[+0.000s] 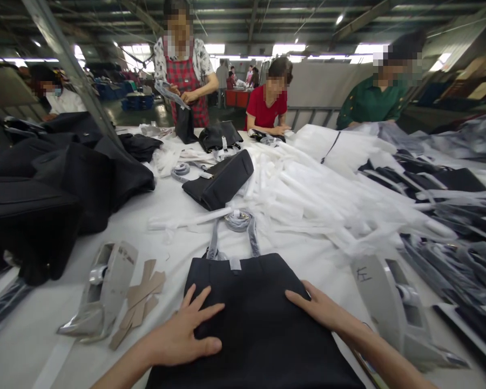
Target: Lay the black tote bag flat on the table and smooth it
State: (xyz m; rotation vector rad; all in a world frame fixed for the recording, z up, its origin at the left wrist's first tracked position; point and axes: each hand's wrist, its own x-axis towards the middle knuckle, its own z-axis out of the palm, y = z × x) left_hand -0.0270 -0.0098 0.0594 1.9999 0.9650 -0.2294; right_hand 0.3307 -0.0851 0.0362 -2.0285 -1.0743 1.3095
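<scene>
Both of your hands lie flat on the black bag point(259, 319), which rests on the white table point(36, 324) right in front of you. Your left hand point(184, 335) spreads open-palmed on the bag's left side; your right hand point(319, 309) presses open on its right edge, gripping nothing. The bag looks like soft, matte woven cloth, light and limp (it would likely fold or sag if lifted by one corner), so the safer hold seems to be the top hem or the two wrapped handles point(235, 237) running away from the bag's far edge. Those handles appear sheathed in glossy film, probably slick to the touch. Left of the bag sits a grey tape dispenser point(105, 292), hard and angular, with brown tape strips point(140, 308) crossed between it and the bag. Right of the bag is a second dispenser point(392, 308). Beyond the bag, a heap of white wrapping point(319, 194) lies crumpled, and another black bag point(221, 181) rests on its side. Further off, co-workers point(267, 102) handle their own bags.
</scene>
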